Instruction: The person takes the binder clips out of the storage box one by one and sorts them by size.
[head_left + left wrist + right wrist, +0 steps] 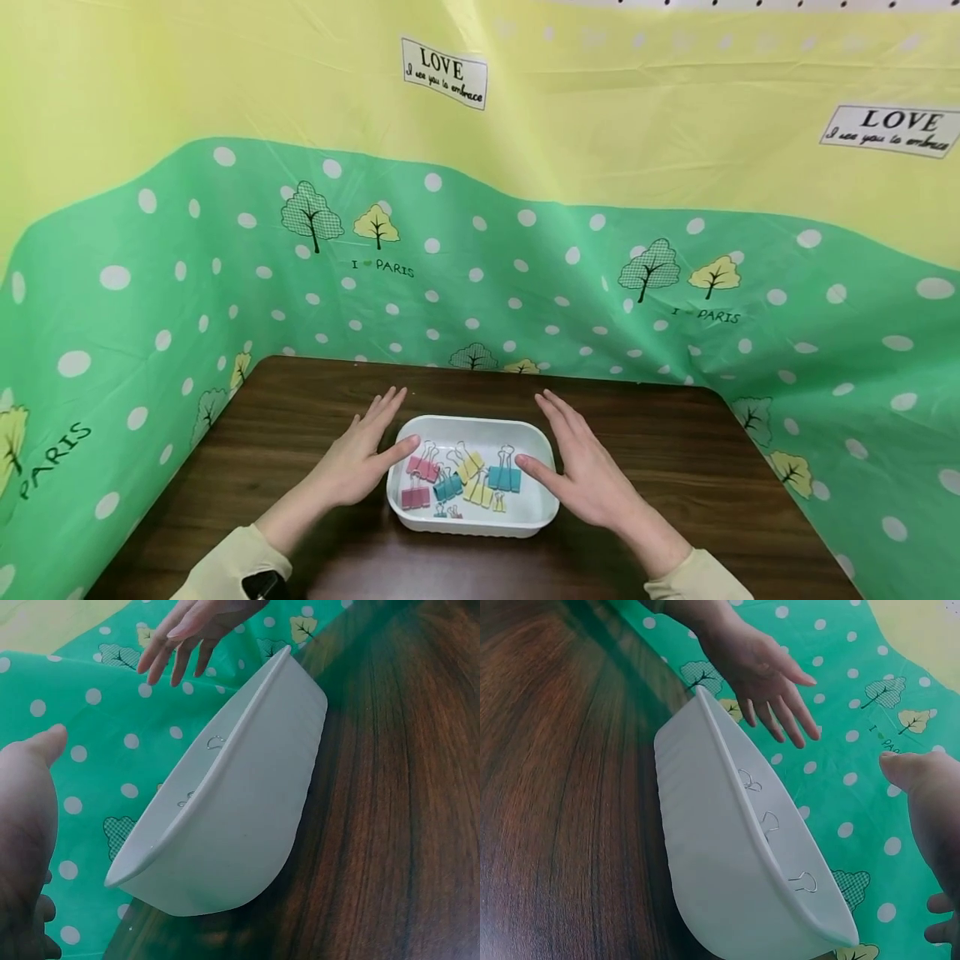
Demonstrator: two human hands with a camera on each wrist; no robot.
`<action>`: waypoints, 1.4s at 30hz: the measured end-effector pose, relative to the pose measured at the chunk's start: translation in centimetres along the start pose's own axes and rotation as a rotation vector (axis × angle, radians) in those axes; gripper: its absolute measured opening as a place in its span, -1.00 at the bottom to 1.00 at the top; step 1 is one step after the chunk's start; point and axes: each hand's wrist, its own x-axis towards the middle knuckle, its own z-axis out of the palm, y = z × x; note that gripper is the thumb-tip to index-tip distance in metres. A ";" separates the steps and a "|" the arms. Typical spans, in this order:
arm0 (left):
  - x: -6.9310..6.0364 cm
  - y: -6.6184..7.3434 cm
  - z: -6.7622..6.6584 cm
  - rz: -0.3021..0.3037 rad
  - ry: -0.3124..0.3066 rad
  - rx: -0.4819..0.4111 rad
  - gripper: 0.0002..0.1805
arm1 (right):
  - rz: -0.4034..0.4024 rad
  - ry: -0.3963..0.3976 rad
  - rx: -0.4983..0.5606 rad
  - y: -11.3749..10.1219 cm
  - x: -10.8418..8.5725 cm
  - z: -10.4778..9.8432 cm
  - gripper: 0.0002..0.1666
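Observation:
A white tray (525, 518) on the table holds several binder clips in pink, blue and yellow, such as a blue clip (505, 478) and a pink clip (416, 497). My left hand (358, 458) is at the tray's left end with fingers extended and thumb over the rim. On the right end, my right hand (588, 468) mirrors it, fingers straight. Neither hand holds anything. In the left wrist view, the tray's outer wall (240, 795) stands apart from the left hand (26, 825); the right wrist view shows the right hand (934, 810) likewise apart from the tray.
The dark wooden table (300, 417) extends around the tray. Behind it and at both sides hangs a green and yellow curtain (450, 217) with white dots and printed trees. A dark band (264, 585) is on the left wrist, by the cream sleeve (228, 567).

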 end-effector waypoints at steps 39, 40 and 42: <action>-0.5 -1.7 4.9 -0.110 0.169 -0.278 -0.40 | 0.123 -0.042 0.195 -0.1 0.6 2.7 0.01; -0.4 -1.7 4.9 -0.112 0.177 -0.284 -0.42 | 0.123 -0.043 0.197 -0.1 0.6 2.7 0.01; -0.4 -1.7 5.0 -0.114 0.190 -0.296 -0.43 | 0.125 -0.039 0.200 0.0 0.6 2.8 -0.01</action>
